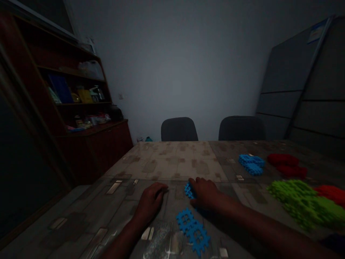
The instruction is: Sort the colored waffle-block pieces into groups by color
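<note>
My right hand (205,193) is closed over a blue interlocking plastic tile (188,190), its fingers curled across the top and hiding much of the piece. Nearer to me, two joined blue tiles (193,230) with toothed edges and cross-shaped centres lie flat on the patterned tabletop. My left hand (151,200) rests on the table to the left of these pieces. Its fingers are loosely bent, with a gap to the thumb, and nothing shows in it.
On the right lie a stack of blue tiles (252,164), a dark red pile (287,165), a large green pile (304,203) and bright red pieces (332,195). Two chairs (179,129) stand behind the patterned table (172,163). A wooden shelf unit (94,144) is at left.
</note>
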Demonstrator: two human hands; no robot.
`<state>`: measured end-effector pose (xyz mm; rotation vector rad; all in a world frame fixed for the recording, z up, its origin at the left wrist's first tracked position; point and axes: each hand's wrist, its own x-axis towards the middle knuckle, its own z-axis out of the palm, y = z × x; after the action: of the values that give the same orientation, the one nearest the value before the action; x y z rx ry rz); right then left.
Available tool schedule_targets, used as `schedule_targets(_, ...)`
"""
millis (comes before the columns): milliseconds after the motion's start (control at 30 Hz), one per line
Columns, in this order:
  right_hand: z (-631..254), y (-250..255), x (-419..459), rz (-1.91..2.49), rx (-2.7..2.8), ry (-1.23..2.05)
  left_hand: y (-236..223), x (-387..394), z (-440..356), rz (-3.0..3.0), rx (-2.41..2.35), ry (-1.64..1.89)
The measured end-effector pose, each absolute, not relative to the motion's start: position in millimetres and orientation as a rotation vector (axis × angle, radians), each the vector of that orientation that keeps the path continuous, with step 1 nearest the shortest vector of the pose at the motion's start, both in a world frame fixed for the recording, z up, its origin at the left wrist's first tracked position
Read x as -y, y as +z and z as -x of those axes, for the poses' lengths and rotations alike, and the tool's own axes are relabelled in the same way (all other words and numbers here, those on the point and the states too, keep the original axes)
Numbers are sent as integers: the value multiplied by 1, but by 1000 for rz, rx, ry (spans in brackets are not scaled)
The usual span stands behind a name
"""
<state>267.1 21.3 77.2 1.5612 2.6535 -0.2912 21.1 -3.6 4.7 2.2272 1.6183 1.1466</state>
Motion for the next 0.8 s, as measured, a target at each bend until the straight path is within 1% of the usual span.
schedule_targets(233, -291, 73, -7, -1655, -2714, -466, 10, 6, -29, -2227, -1560, 995)
schedule_targets(400, -338, 66, 1, -1754, -2704, -513, 28, 18, -49, -2249, -1492, 753)
schedule_targets(567, -366, 44, 16, -1701, -2741, -551, 54, 42, -72, -2264, -1467, 509)
schedule_targets(700, -366, 39, 22, -1649, -2769, -545, 67, 55, -84, -2245, -1505, 257)
schedule_targets(800, -366, 41, 21, -1628, -2805, -542, 71, 57, -85, -2205, -1556, 207)
